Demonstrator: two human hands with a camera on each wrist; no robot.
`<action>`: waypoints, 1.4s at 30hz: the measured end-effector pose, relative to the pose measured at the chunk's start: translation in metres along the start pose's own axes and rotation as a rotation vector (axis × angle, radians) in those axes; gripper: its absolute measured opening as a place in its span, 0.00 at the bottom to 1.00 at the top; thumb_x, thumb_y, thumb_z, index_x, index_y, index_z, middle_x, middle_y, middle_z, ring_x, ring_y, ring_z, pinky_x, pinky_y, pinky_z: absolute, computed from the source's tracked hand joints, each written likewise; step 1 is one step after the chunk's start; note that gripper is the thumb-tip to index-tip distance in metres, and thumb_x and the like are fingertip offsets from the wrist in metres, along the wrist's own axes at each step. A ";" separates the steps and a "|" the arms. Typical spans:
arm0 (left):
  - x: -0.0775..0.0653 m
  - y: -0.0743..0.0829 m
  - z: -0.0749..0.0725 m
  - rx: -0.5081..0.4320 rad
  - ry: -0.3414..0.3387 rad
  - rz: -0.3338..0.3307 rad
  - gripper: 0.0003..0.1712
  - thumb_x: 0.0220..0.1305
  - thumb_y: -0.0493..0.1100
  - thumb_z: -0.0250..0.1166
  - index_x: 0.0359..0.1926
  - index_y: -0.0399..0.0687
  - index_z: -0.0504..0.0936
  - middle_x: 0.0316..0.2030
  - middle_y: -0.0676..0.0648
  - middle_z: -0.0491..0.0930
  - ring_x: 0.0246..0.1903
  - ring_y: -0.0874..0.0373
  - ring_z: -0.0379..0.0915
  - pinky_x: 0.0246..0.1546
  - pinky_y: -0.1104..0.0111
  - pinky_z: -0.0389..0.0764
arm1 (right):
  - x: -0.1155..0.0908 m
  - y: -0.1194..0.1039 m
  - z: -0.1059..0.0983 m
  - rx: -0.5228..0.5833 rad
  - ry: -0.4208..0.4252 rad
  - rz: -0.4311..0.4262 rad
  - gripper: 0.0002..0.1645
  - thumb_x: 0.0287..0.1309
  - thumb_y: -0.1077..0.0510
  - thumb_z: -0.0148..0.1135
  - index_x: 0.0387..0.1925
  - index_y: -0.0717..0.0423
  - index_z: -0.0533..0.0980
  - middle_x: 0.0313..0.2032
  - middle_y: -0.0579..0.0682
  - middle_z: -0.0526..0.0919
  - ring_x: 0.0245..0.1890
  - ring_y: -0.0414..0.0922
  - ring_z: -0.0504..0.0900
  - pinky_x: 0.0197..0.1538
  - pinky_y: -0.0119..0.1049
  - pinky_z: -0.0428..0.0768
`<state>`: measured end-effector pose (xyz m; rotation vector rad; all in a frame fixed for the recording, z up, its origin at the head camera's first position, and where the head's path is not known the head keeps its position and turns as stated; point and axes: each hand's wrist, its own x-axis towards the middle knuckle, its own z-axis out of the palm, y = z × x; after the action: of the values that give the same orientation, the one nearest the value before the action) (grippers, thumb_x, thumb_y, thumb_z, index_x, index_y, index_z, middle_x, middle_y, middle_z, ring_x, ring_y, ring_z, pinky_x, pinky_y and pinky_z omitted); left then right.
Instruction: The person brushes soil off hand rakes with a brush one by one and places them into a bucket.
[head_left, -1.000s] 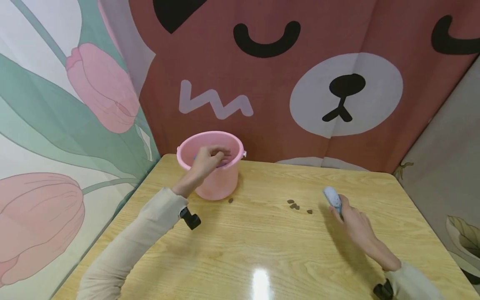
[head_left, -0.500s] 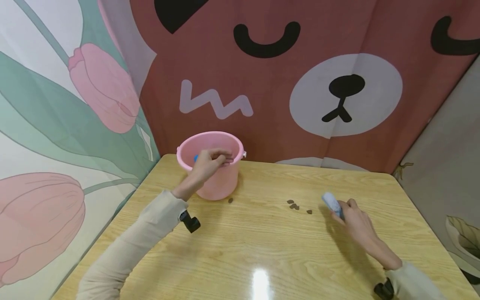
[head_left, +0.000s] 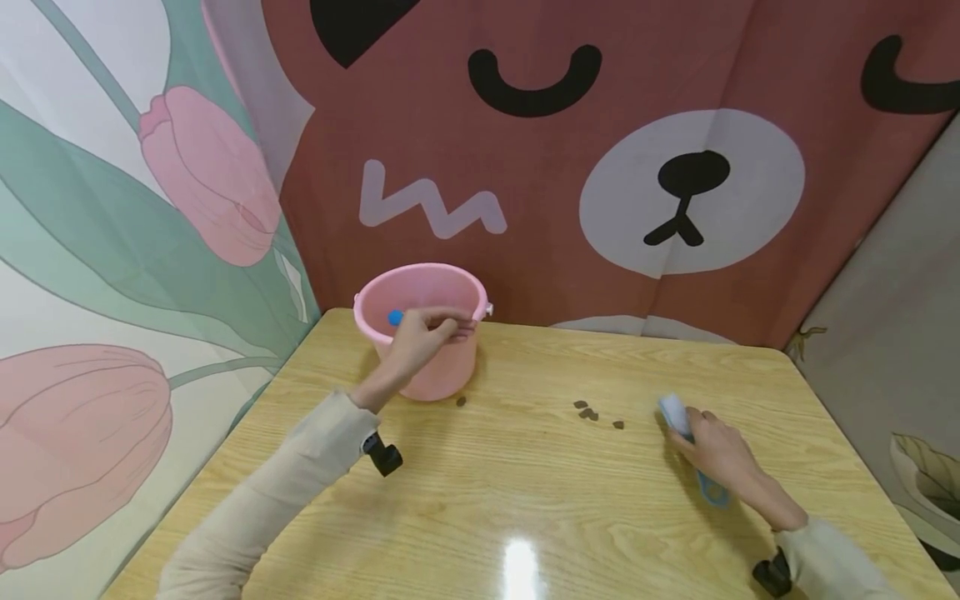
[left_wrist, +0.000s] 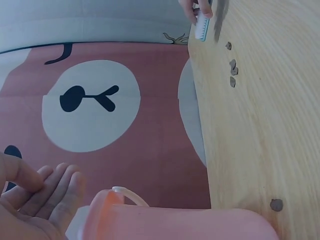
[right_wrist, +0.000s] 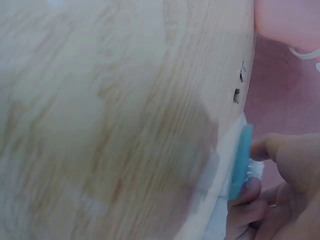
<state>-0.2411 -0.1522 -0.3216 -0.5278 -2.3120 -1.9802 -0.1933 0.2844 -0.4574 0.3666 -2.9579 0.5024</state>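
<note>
My left hand (head_left: pixel 422 340) hovers at the front right rim of a pink bucket (head_left: pixel 438 375), fingers loosely extended. Its palm (left_wrist: pixel 37 215) holds nothing in the left wrist view. Inside the bucket a small blue thing (head_left: pixel 395 317) shows; what it belongs to is hidden. On the right, my right hand (head_left: pixel 720 452) grips a small brush (head_left: pixel 674 413) with pale bristles and a blue looped handle (head_left: pixel 712 490). In the right wrist view, fingers and thumb close round the brush's teal body (right_wrist: pixel 242 162).
Several small brown flakes (head_left: pixel 589 414) lie on the wooden table (head_left: pixel 487 483) between the hands. A single flake (head_left: pixel 461 402) sits beside the bucket's base. A printed cloth backdrop (head_left: pixel 540 167) rises directly behind the table's far edge.
My left hand has moved slightly right and nearer, out over the bucket's front rim, uncovering the blue thing. The brush in my right hand has turned and lowered, showing its looped handle end.
</note>
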 end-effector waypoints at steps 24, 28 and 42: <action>-0.015 -0.017 0.014 -0.003 -0.038 0.112 0.12 0.67 0.26 0.53 0.44 0.20 0.81 0.40 0.29 0.83 0.44 0.33 0.80 0.44 0.61 0.83 | -0.003 0.015 0.002 0.030 -0.179 0.086 0.27 0.69 0.54 0.57 0.48 0.79 0.68 0.26 0.53 0.73 0.21 0.47 0.68 0.23 0.38 0.65; -0.018 -0.024 0.017 0.013 -0.055 0.109 0.13 0.66 0.25 0.52 0.44 0.21 0.81 0.41 0.29 0.83 0.44 0.34 0.80 0.44 0.62 0.83 | -0.003 0.015 0.000 0.038 -0.192 0.100 0.25 0.69 0.53 0.57 0.45 0.77 0.69 0.25 0.53 0.71 0.20 0.46 0.68 0.23 0.38 0.65; -0.035 -0.057 0.032 0.151 -0.061 0.221 0.11 0.72 0.33 0.57 0.47 0.30 0.82 0.42 0.34 0.84 0.43 0.43 0.82 0.36 0.74 0.81 | -0.002 -0.007 -0.003 -0.171 0.208 -0.145 0.20 0.67 0.51 0.63 0.45 0.67 0.77 0.24 0.56 0.76 0.08 0.37 0.56 0.11 0.31 0.56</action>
<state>-0.2189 -0.1361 -0.3901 -0.8015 -2.2980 -1.7001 -0.1893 0.2797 -0.4524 0.4742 -2.7229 0.2507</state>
